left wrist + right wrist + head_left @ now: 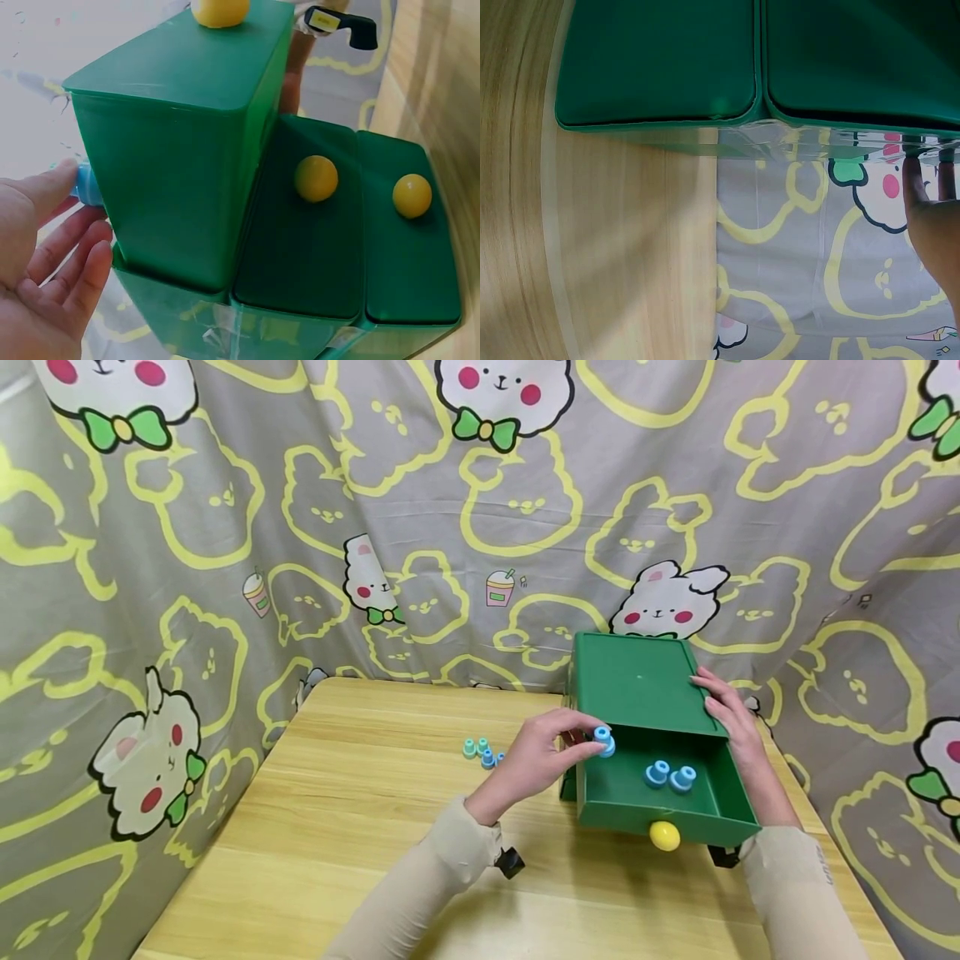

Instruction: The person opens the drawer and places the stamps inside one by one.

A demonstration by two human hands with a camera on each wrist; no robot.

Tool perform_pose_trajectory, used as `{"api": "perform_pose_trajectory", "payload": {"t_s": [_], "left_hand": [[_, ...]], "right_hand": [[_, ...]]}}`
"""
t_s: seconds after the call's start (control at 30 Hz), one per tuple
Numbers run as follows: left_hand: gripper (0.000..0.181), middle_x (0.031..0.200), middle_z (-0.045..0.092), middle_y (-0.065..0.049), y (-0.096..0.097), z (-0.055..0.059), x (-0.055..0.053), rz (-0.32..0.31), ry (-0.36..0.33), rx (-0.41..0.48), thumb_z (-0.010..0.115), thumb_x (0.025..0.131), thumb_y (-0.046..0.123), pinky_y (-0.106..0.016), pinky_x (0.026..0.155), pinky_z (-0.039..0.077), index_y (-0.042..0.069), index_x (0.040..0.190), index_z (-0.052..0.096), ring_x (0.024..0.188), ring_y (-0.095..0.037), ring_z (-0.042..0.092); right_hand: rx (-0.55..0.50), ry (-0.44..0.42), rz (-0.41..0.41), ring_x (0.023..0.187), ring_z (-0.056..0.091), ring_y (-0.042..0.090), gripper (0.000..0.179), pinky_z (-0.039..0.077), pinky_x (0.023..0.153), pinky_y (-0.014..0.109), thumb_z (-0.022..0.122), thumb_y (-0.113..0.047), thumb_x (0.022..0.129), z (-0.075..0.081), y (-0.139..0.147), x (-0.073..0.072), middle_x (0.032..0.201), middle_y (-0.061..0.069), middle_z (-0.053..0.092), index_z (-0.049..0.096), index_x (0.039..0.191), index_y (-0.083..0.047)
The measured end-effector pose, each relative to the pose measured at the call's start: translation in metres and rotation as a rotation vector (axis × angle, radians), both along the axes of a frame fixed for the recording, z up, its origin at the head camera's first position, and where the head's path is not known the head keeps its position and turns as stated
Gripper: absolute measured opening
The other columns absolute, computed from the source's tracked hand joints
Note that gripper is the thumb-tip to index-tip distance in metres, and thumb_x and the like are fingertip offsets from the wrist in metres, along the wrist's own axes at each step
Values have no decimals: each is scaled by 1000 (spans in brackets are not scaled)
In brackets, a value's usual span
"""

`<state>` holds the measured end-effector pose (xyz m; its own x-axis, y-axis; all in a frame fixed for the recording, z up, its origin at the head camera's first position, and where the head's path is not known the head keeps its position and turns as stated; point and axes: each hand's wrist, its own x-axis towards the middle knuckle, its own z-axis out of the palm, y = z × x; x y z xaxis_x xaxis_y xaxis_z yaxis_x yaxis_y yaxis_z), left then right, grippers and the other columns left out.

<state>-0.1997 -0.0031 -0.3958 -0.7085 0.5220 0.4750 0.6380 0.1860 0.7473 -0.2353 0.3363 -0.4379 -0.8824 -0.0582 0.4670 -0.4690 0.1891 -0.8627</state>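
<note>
A green drawer cabinet [637, 685] stands at the right of the table, its top drawer [705, 810] pulled out by a yellow knob [664, 836]. Between thumb and fingers my left hand [536, 756] pinches a light blue stepped peg [603, 742] above the drawer's left side. Two similar pegs, one blue peg [657, 774] and another blue peg [682, 779], stand inside the drawer. My right hand [738, 718] rests on the cabinet's right side with fingertips on the top edge. In the left wrist view, the held peg [88, 185] is partly hidden by the fingers.
Left of the cabinet, small green pegs [470, 747] and blue pegs [488, 759] stand on the wooden table [360, 777], some partly hidden by my left hand. Two lower drawers [300, 232] are closed. A patterned curtain [420, 527] hangs behind and beside the table.
</note>
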Motion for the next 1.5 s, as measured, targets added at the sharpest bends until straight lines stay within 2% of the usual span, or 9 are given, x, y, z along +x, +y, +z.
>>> {"api": "perform_pose_trajectory", "payload": {"t_s": [0.23, 0.4, 0.7, 0.9, 0.97, 1.1, 1.2, 1.4, 1.5], "left_hand": [[21, 106, 71, 9, 4, -2, -1, 25, 24, -42, 72, 99, 26, -18, 83, 55, 18, 117, 76, 94, -3, 59], [23, 109, 73, 10, 6, -4, -2, 65, 56, -90, 72, 99, 29, -17, 86, 52, 19, 119, 77, 98, -2, 57], [24, 112, 75, 7, 9, -5, -3, 96, 100, -130, 73, 98, 29, -16, 85, 48, 18, 118, 77, 98, -10, 59], [24, 112, 78, 6, 12, 0, -2, 129, 205, -207, 73, 98, 31, -16, 90, 52, 17, 117, 78, 102, -7, 67], [25, 112, 78, 5, 13, 1, -3, 126, 247, -230, 73, 99, 32, -17, 94, 52, 16, 117, 79, 104, -6, 69], [25, 111, 79, 4, 17, 1, -4, 91, 283, -238, 73, 99, 31, -17, 96, 51, 15, 116, 79, 103, -5, 71], [24, 109, 78, 5, 19, 0, -5, 83, 305, -248, 73, 99, 31, -17, 95, 51, 15, 116, 78, 101, -4, 70], [24, 106, 78, 5, 24, 2, -4, 64, 401, -304, 74, 98, 30, -18, 91, 51, 14, 115, 78, 97, -6, 69], [25, 107, 78, 5, 26, 5, -3, 42, 398, -336, 73, 98, 32, -15, 91, 51, 14, 116, 77, 98, -6, 69]], "right_hand": [[21, 0, -15, 144, 31, -1, 41, 25, 109, 8, 41, -14, 111, -1, 0, 0, 159, -16, 41, 53, 149, -4], [8, 6, -10, 143, 32, -1, 41, 25, 109, 8, 42, -13, 111, -1, 0, 0, 161, -12, 41, 54, 149, -3], [5, 9, -6, 144, 32, -1, 41, 24, 109, 8, 41, -12, 111, -2, 0, 0, 158, -18, 42, 54, 149, -3], [19, 0, -16, 145, 31, -1, 41, 24, 109, 7, 41, -13, 111, -2, 0, 0, 156, -22, 41, 53, 150, -5], [19, -2, -13, 144, 31, -1, 41, 24, 109, 7, 41, -14, 111, -2, 0, 0, 156, -22, 41, 53, 150, -5], [30, 2, -9, 143, 31, -2, 41, 24, 108, 7, 40, -13, 112, -2, 1, 0, 159, -18, 40, 53, 150, -4], [38, 6, -8, 143, 31, -2, 41, 24, 109, 7, 40, -13, 112, -3, 0, 0, 161, -15, 39, 52, 150, -3], [52, 9, -16, 144, 30, -2, 42, 23, 109, 7, 39, -14, 112, -3, 0, 1, 164, -10, 37, 52, 151, -4], [61, 14, -22, 144, 30, -2, 42, 22, 109, 7, 39, -14, 112, -3, 1, 1, 164, -9, 37, 51, 151, -4]]}}
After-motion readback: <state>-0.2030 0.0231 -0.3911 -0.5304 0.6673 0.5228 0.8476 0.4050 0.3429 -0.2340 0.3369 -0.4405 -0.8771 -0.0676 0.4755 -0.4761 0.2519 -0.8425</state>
